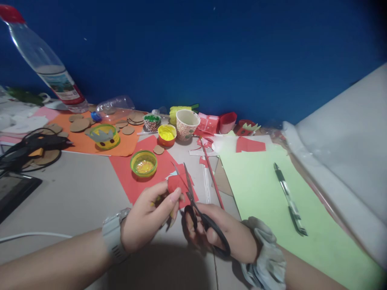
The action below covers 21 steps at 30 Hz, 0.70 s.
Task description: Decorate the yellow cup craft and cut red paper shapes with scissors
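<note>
My left hand (155,207) pinches a small piece of red paper (174,183) between thumb and fingers. In my right hand (223,227) is a pair of black-handled scissors (190,189), its blades apart and pointing away from me beside the paper. Below the scissors lies a larger sheet of red paper (123,169) with cut scraps on it. On that sheet stands a yellow-and-green bowl (144,164), just beyond my left hand. The far side of the held paper is partly hidden by my fingers.
Behind stand a patterned paper cup (187,125), a cup of yellow paint (167,134) and a crowned yellow bowl (105,137). A bottle (57,76) leans at left, near black cables (27,149). A pen (290,197) lies on green paper (256,181) at right.
</note>
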{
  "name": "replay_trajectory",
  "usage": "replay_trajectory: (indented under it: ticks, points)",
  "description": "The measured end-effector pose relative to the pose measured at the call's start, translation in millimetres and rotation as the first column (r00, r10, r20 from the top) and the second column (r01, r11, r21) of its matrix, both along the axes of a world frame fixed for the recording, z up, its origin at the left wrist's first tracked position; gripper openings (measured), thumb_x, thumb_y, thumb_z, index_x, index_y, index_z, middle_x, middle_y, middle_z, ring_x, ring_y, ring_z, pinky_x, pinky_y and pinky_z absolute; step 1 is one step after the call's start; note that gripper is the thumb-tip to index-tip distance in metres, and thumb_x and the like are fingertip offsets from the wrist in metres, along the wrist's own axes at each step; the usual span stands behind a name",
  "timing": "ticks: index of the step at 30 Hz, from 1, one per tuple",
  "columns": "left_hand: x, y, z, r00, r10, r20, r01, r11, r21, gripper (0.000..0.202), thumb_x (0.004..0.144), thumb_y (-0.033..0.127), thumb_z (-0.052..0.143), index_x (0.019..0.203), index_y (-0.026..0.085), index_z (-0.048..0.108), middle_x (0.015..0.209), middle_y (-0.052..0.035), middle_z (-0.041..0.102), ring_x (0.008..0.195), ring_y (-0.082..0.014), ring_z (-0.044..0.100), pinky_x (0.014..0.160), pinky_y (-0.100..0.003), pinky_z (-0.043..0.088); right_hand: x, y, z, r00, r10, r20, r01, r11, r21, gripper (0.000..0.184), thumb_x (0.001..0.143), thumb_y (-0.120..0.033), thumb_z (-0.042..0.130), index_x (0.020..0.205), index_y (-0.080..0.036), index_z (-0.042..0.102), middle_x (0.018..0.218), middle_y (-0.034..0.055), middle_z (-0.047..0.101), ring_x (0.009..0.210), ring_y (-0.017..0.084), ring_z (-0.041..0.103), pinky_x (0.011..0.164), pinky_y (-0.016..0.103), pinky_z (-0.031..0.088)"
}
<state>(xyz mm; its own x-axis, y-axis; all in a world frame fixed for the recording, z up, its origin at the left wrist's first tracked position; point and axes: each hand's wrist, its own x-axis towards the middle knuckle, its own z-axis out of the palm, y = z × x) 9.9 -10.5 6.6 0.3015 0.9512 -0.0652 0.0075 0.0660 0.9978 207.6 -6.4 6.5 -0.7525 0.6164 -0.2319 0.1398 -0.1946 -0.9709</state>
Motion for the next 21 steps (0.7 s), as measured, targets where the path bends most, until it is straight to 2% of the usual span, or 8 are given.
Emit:
replay_trajectory:
  ticks: [7,15,21]
  points:
    - [-0.1,2.4,3.6,0.999,0.003,-0.034,-0.003,1.000,0.000,0.034,0.098,0.039,0.043,0.072,0.018,0.051,0.053,0.0051,0.053,0.047,-0.0082,0.047,0.050,-0.021,0.040,0.5,0.1,-2.5,1.000,0.003,-0.011,-0.004,0.999,-0.035,0.069,0.072,-0.083,0.051,0.082,-0.015,0.051,0.072,0.0033,0.053,0.055,0.012,0.049,0.051,0.024,0.041]
    - [0.4,1.9,3.9,1.000,-0.009,-0.012,0.009,0.999,-0.032,0.041,0.098,0.042,0.042,0.065,0.019,0.046,0.053,0.0045,0.051,0.046,-0.0080,0.046,0.048,-0.022,0.038,0.7,-0.6,-2.5,1.000,0.010,-0.008,-0.011,0.998,-0.059,0.073,0.069,-0.085,0.052,0.083,-0.013,0.053,0.072,0.0028,0.051,0.055,0.012,0.050,0.050,0.024,0.041]
    - [-0.6,1.8,1.3,1.000,-0.021,0.001,0.021,0.999,-0.030,0.040,0.098,0.042,0.041,0.067,0.019,0.047,0.054,0.0043,0.052,0.047,-0.0079,0.046,0.048,-0.021,0.038,-0.4,-0.2,0.4,1.000,0.005,0.009,-0.004,1.000,-0.021,0.073,0.070,-0.085,0.049,0.081,-0.013,0.054,0.069,0.0032,0.052,0.057,0.012,0.047,0.050,0.023,0.039]
